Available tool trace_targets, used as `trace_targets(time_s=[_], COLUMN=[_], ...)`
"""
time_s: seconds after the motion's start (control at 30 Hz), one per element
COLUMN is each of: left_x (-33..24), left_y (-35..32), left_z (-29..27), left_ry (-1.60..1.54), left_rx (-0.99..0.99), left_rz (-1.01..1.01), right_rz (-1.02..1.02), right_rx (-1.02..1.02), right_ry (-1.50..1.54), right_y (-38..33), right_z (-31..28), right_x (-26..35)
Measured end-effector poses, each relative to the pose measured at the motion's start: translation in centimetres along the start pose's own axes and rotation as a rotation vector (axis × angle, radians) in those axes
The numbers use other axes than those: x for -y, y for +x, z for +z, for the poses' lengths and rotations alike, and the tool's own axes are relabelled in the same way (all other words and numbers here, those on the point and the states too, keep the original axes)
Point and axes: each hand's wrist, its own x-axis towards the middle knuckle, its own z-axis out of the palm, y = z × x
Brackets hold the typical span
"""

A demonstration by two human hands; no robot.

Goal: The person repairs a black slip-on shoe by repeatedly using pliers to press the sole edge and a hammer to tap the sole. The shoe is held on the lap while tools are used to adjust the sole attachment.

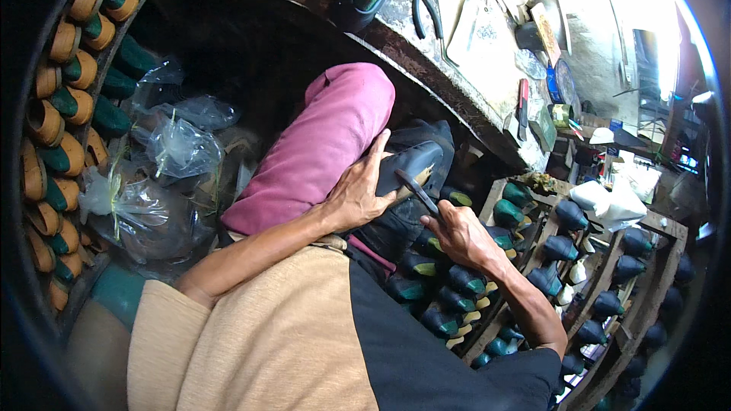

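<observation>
On my lap, against the pink-trousered leg, lies a dark shoe (392, 172) with a pale tan patch on its upturned side. My left hand (359, 192) is closed around its near side, thumb along the shoe and fingers reaching toward the knee. From the right, my right hand (461, 234) grips a dark, narrow metal tool (417, 192). Its head end is over the pale patch; whether it touches cannot be told. The tool's exact kind is unclear, and part of its handle is hidden in the fist.
A worn workbench (487, 53) runs across the top, bearing pliers (426, 9) and a red-handled knife (523, 106). Wooden racks (636, 320) with several dark shoes stand right. Tan shoes (47, 123) line a left rack, near clear plastic bags (179, 144).
</observation>
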Motion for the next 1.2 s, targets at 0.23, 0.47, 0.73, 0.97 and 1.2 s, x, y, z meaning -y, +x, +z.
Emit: trace_targets(time_s=[0.23,0.47,0.73,0.97,1.2], left_x=[-0.1,0.0,-0.4,-1.4,-0.9], left_y=[0.7,1.7,2.2,1.5,1.2], left_z=[0.3,0.5,0.4,0.3,-0.6], left_ry=[0.071,0.108,0.418,0.350,-0.128], left_rx=[-0.013,0.106,0.092,0.240,0.167], left_rz=[0.036,-0.034,0.052,-0.011,-0.226], right_rz=[-0.226,-0.492,-0.689,-0.485,-0.658], right_rx=[-0.034,-0.165,-0.374,-0.263,-0.319], right_ry=[0.070,0.162,0.154,-0.019,0.038], right_y=[2.1,5.5,7.7,3.3,8.1], right_z=[1.2,5.0,5.3,5.1,6.2], right_x=[-4.5,-11.2,-11.0,-12.3,-13.9])
